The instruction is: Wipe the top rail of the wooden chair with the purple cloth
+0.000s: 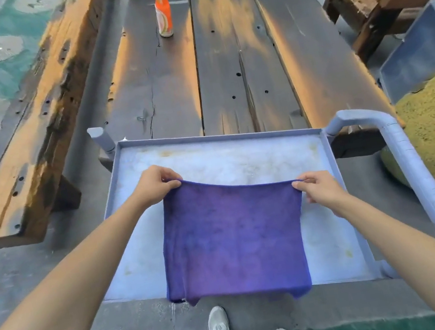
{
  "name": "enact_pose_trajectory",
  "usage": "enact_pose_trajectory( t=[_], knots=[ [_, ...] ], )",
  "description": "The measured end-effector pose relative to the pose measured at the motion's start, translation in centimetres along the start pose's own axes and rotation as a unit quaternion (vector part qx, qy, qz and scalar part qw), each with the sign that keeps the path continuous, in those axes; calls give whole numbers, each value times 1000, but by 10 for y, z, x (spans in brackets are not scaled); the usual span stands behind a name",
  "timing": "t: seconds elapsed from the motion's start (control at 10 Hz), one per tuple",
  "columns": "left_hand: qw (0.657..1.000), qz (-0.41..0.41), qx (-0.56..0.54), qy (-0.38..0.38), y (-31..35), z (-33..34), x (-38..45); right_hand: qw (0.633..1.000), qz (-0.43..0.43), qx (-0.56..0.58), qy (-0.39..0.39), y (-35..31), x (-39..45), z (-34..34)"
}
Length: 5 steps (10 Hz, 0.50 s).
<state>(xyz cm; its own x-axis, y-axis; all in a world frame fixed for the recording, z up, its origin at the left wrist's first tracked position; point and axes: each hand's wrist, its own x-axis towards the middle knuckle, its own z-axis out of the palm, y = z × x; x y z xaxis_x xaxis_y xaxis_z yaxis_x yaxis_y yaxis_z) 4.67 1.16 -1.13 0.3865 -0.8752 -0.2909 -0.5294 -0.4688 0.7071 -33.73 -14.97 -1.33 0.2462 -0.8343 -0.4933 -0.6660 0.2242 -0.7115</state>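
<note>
purple cloth [232, 238] | left hand [152, 183], right hand [321, 190] pinch top corners | bottle [163, 11] label unreadable

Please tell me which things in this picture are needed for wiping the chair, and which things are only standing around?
For the job:
- purple cloth, held up by its top corners
- left hand and right hand, pinching those corners
- wooden chairs, far right

Only standing around:
- orange bottle on the long wooden table
- grey cart tray
- wooden bench

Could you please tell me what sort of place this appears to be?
Probably an outdoor seating area or yard: a long weathered plank table, a heavy timber bench beside it, and a grey cart on concrete paving.
</note>
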Motion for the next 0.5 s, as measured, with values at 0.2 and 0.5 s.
enact_pose_trajectory(
  t=[0.2, 0.5],
  knots=[
    [999, -4, 36, 18, -23, 12, 20, 994, 29, -22, 101, 7, 21, 24],
    [973, 44, 227, -8, -25, 14, 25, 987, 75, -48, 134, 15, 20, 37]
  ],
)
